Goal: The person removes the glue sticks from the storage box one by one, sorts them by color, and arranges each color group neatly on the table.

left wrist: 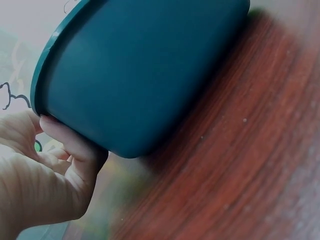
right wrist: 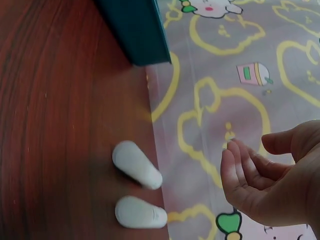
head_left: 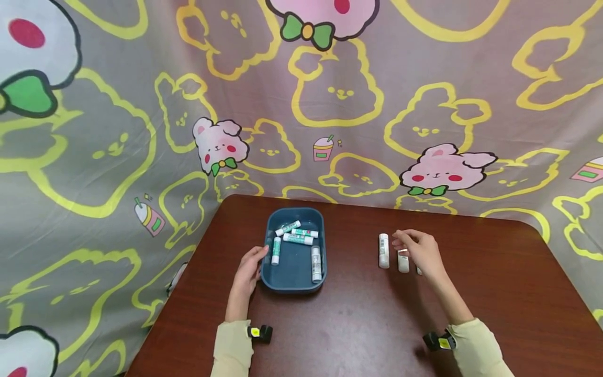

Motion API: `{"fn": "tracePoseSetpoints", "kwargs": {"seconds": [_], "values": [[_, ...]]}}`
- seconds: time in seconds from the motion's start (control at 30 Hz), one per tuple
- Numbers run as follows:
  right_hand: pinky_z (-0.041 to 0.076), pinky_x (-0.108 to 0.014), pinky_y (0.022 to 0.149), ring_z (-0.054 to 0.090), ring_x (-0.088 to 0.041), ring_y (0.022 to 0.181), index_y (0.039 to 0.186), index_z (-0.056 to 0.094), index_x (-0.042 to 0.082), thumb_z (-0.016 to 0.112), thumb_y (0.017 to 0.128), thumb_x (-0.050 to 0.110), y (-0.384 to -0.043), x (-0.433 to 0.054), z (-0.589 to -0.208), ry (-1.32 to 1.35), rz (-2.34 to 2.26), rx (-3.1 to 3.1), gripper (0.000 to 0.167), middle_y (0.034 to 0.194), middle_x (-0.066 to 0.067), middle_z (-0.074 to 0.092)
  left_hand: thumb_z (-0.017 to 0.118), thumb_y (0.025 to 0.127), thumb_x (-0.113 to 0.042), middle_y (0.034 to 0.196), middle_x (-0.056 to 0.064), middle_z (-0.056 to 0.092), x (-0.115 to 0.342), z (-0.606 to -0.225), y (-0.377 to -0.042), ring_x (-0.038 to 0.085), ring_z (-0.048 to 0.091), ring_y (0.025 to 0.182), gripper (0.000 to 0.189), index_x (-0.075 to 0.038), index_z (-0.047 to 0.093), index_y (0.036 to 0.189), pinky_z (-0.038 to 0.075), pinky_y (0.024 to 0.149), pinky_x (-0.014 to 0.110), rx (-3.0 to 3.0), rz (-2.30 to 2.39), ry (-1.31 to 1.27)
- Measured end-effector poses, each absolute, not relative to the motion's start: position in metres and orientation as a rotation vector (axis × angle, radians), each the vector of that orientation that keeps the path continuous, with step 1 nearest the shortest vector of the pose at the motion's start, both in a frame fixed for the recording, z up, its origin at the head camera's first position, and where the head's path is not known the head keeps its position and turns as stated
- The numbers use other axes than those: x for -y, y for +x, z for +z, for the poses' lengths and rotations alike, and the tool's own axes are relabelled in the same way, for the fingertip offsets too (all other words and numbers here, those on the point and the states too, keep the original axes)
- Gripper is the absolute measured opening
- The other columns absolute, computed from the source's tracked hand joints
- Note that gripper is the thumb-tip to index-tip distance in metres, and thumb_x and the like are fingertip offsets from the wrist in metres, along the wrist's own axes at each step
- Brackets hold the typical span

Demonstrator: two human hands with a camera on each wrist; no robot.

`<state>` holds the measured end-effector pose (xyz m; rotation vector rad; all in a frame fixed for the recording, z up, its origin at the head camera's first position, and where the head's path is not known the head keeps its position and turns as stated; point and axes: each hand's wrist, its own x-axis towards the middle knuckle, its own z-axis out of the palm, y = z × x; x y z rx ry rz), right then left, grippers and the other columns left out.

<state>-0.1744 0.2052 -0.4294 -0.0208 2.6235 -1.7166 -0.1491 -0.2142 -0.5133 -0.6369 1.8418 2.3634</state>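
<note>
Blue bin (head_left: 268, 285): located on the brown table (head_left: 350, 324), left of the middle of the head view. Contents: five tubes. Four green-and-white tubes (head_left: 298, 239) lie inside, one towards 9 o'clock and three between 11 and 1 o'clock. One clear-and-white tube (head_left: 316, 265) lies towards 4 o'clock, alongside the wall.

Left hand (head_left: 248, 269): at the bin's 9 o'clock side. Thumb and fingers are closed about the rim, with part of the hand against the outer wall.

Right hand (head_left: 421, 254): at the bin's 3 o'clock, well apart from it. Fingers loosely bent, a gap between them and the thumb; nothing is held. Three pale tubes are near it on the table: one tall tube (head_left: 383, 251) at the hand's 9 o'clock, a second tube (head_left: 403, 264) between 7 and 8, and a third tube (head_left: 419, 271) at 6, mostly hidden by the hand.

Surroundings: patterned cloth (head_left: 348, 178) behind the table, from 9 through 3 o'clock; pale sleeves (head_left: 233, 345) on both arms.
</note>
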Motion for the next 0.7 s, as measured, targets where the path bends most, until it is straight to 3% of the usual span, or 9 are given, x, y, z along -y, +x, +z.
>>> {"fn": "tracePoseSetpoints", "kwargs": {"seconds": [0.2,0.57,0.7], "values": [[0.061,-0.033,0.071,0.073,-0.017,0.077,0.117,0.064,-0.018,0.056,0.107,0.013,-0.174,-0.185,-0.433,-0.046,-1.774,-2.537,0.034,0.093,-0.023,0.073,0.064,0.104,-0.023,0.071,-0.001,0.053,0.215,-0.514,-0.147,0.009,0.040,0.049,0.020,-0.004,0.060,0.099,0.031,0.045,0.020,-1.888,2.339,-0.655],[0.062,-0.038,0.072,0.072,-0.013,0.074,0.115,0.065,-0.016,0.057,0.107,0.015,-0.172,-0.163,-0.441,-0.113,-1.772,-2.473,0.033,0.091,-0.024,0.074,0.064,0.104,-0.023,0.074,0.000,0.055,0.215,-0.513,-0.149,0.009,0.045,0.054,0.021,-0.004,0.060,0.100,0.035,0.048,0.021,-1.870,2.346,-0.657],[0.062,-0.039,0.072,0.075,-0.026,0.078,0.115,0.063,-0.018,0.057,0.107,0.013,-0.173,-0.157,-0.441,-0.146,-1.798,-2.441,0.032,0.093,-0.027,0.073,0.065,0.104,-0.023,0.073,-0.001,0.055,0.214,-0.513,-0.150,0.009,0.045,0.053,0.021,-0.003,0.060,0.100,0.035,0.047,0.021,-1.849,2.351,-0.665]]}}
